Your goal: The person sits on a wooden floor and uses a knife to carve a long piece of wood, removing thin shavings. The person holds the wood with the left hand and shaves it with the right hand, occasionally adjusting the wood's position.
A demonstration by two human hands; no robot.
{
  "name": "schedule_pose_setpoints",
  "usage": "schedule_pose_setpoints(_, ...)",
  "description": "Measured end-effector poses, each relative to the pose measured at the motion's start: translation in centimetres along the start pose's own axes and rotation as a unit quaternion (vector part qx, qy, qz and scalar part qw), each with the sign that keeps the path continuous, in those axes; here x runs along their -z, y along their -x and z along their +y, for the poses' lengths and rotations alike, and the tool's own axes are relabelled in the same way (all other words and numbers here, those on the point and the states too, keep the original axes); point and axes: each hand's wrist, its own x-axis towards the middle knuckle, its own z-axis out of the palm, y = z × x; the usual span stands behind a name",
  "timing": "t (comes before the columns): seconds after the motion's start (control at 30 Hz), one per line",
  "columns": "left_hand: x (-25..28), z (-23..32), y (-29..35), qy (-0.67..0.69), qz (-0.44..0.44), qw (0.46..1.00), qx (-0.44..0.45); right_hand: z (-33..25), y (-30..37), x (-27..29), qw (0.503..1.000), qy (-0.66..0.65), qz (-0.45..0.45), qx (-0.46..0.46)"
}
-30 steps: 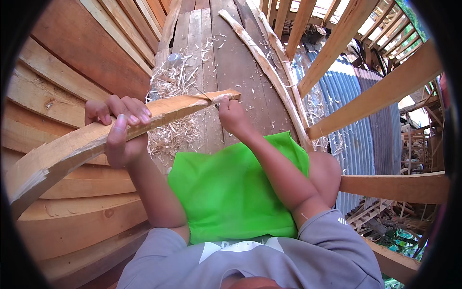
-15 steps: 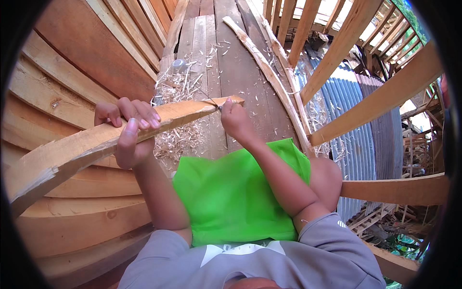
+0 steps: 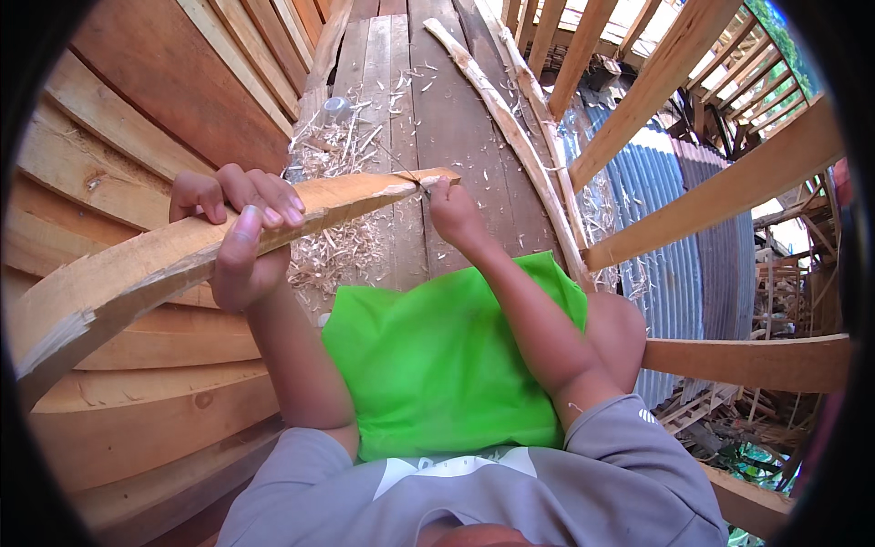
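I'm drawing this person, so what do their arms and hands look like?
The left hand and right hand are bare, without gloves. The forearms are bare too. The sleeves are short and grey, with a small white mark on the right one.

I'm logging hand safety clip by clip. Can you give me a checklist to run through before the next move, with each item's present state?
1. Left hand gripping the wooden piece: ok, fingers over the top, thumb on the near side.
2. Right hand closed on the thin-bladed tool: ok, at the wood's right end.
3. Left hand apart from the blade: ok.
4. Wood's left end supported: cannot tell, it runs to the picture's edge.
5. Floor free of shavings: not ok, they lie scattered.
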Motion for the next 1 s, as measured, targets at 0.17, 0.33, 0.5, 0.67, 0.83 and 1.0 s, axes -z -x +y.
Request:
schedule_pose_setpoints(0.17, -0.4, 0.2, -0.3, -0.002, -0.003, 1.0, 0.002, 1.2, -0.2, -1.0, 0.997, -0.011, 0.075, 0.028)
schedule_pose_setpoints(0.33, 0.1, 2.8, -0.3, -0.021, -0.006, 1.0, 0.008, -1.9, 3.5, 0.8, 0.999, 0.024, -0.027, 0.038)
schedule_pose_setpoints(0.5, 0.4, 2.8, -0.6, -0.046, 0.005, 0.999, 0.003, -0.9, 3.3, -0.9, 0.998, -0.012, -0.025, 0.051)
schedule_pose_setpoints(0.67, -0.1, 2.0, -0.1, -0.126, 0.091, 0.988, -0.026, -1.5, 3.1, -0.9, 0.998, -0.026, -0.062, -0.013)
schedule_pose_setpoints(0.83, -3.1, -3.2, 1.6, -0.21, 0.262, 0.933, -0.126, -1.7, 3.1, -0.7, 0.999, -0.018, -0.039, 0.002)
schedule_pose_setpoints(1.0, -1.3, -3.8, 2.6, -0.153, 0.248, 0.955, -0.052, -4.4, 5.4, 0.7, 0.998, 0.027, -0.049, 0.039)
